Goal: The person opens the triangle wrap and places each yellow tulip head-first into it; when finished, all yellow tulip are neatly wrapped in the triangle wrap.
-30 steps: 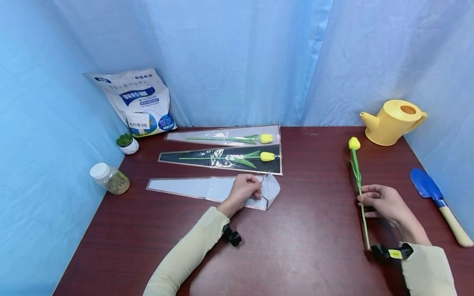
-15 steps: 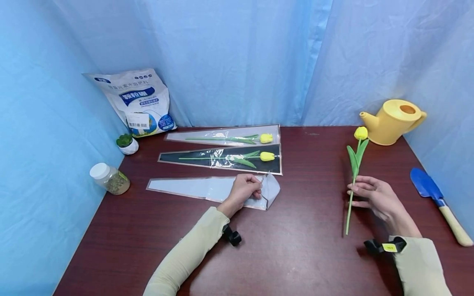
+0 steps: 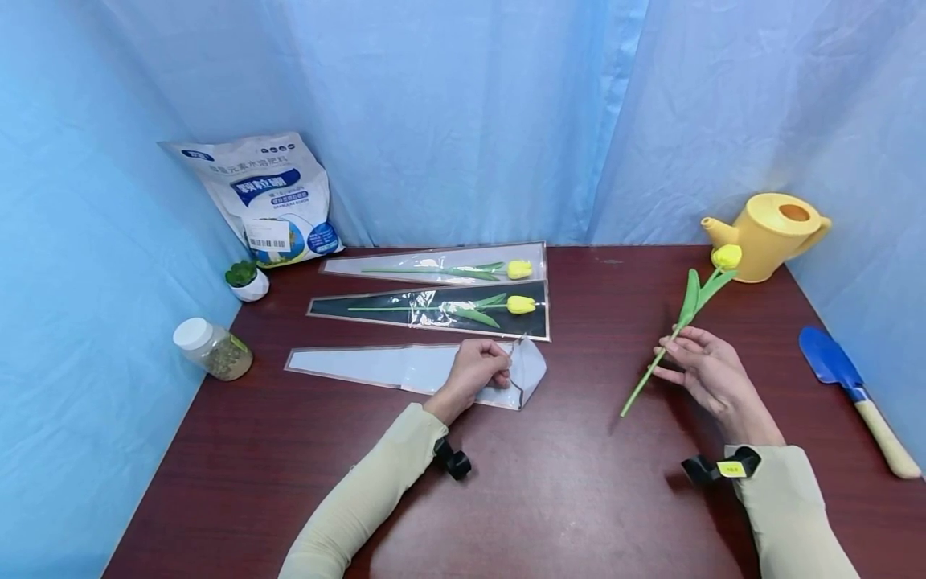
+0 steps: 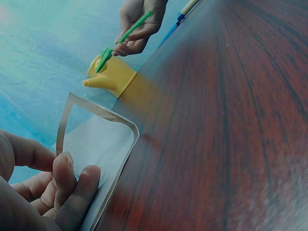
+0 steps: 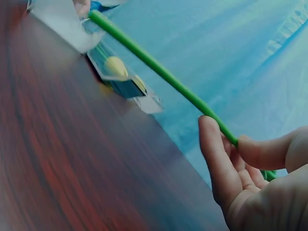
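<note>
My left hand (image 3: 473, 376) pinches the top layer of a long tapered white flower sleeve (image 3: 376, 363) near its wide end. In the left wrist view the mouth of this sleeve (image 4: 98, 137) gapes, its clear film lifted by thumb and fingers. Over the table's right half, my right hand (image 3: 712, 374) pinches a yellow tulip (image 3: 694, 301) by its stem, between thumb and fingers. The tulip leans, bloom up to the far right and stem end down to the left. Its bare stem (image 5: 163, 72) slants across the right wrist view.
Behind lie two sleeves with tulips inside, one black (image 3: 391, 310) and one white (image 3: 347, 264). At left stand a lidded jar (image 3: 227, 358), a small potted plant (image 3: 249, 283) and a fertilizer bag (image 3: 271, 189). A yellow watering can (image 3: 767, 241) and blue trowel (image 3: 828, 354) are at right.
My right hand has moved left and a little away from me, turning the tulip so its stem end swings left. The left hand keeps its pinch on the sleeve.
</note>
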Motion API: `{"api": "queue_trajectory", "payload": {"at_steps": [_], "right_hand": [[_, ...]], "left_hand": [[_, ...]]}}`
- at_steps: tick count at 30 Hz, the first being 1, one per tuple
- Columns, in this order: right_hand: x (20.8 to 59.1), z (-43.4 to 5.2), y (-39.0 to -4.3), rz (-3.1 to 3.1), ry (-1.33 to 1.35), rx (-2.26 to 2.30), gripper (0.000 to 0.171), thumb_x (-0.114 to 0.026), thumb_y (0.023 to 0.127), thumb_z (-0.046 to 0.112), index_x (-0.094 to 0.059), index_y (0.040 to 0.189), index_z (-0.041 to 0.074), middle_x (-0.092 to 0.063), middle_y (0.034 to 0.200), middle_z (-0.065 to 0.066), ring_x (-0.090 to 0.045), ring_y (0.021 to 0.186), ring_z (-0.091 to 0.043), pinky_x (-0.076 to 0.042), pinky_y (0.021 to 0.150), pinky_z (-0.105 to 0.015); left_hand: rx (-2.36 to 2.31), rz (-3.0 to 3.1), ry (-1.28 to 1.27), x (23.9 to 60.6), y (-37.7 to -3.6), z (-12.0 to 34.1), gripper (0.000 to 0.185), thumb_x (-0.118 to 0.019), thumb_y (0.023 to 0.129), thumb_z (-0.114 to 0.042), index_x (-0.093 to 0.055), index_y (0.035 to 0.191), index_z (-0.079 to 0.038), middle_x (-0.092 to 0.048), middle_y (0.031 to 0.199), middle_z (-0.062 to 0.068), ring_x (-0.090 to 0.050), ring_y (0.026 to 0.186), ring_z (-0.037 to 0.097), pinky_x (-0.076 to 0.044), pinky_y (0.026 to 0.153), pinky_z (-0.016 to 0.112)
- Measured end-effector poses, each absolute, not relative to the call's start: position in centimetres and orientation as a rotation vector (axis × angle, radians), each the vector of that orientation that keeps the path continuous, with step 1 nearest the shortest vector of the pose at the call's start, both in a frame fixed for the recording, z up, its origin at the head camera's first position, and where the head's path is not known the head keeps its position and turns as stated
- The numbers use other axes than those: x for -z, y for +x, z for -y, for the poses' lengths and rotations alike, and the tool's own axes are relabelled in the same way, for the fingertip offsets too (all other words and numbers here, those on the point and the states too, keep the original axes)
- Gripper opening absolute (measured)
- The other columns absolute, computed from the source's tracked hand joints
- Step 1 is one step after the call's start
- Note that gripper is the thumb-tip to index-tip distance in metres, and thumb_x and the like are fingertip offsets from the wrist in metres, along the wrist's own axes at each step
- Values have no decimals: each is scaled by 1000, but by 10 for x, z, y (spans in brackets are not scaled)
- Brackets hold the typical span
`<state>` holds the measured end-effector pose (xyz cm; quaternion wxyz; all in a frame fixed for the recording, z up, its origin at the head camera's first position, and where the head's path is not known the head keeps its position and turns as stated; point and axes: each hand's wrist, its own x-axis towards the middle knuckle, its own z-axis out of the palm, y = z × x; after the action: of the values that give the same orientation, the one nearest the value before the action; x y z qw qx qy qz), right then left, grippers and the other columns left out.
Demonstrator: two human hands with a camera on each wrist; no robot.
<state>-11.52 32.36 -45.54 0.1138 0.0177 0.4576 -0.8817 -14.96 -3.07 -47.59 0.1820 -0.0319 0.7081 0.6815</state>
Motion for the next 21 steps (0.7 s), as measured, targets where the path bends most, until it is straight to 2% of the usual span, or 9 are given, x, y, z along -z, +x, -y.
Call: {"api": "queue_trajectory", "payload": {"at_steps": [5,11,21], "right_hand": [[453,-310,-121,-1249,65,2667,27,-42,101,-10,-57,115,8,-72,95,-9,-74,91,-20,-64,73,-41],[451,-294,-125,-1179,103,2801,21,-45,99,-12,-47,109,6,-69,93,-11,-74,91,-23,-64,74,-43],[444,-265,-129,-1191,237,2929,26,-52,96,-12,-39,110,6,-66,90,-9,-71,88,-22,-64,73,-44]], "left_hand": [[-1924,-1995,-97,476,-150,31,7,-60,87,4,-67,87,7,-60,56,-3,-58,46,6,-53,52,18],[-1921,-1996,-95,477,-151,32,7,-60,88,4,-67,87,6,-60,57,-2,-58,46,7,-54,52,19],[-1932,-1995,-96,474,-149,30,7,-61,87,4,-67,87,7,-60,56,-3,-58,45,7,-54,51,19]]}}
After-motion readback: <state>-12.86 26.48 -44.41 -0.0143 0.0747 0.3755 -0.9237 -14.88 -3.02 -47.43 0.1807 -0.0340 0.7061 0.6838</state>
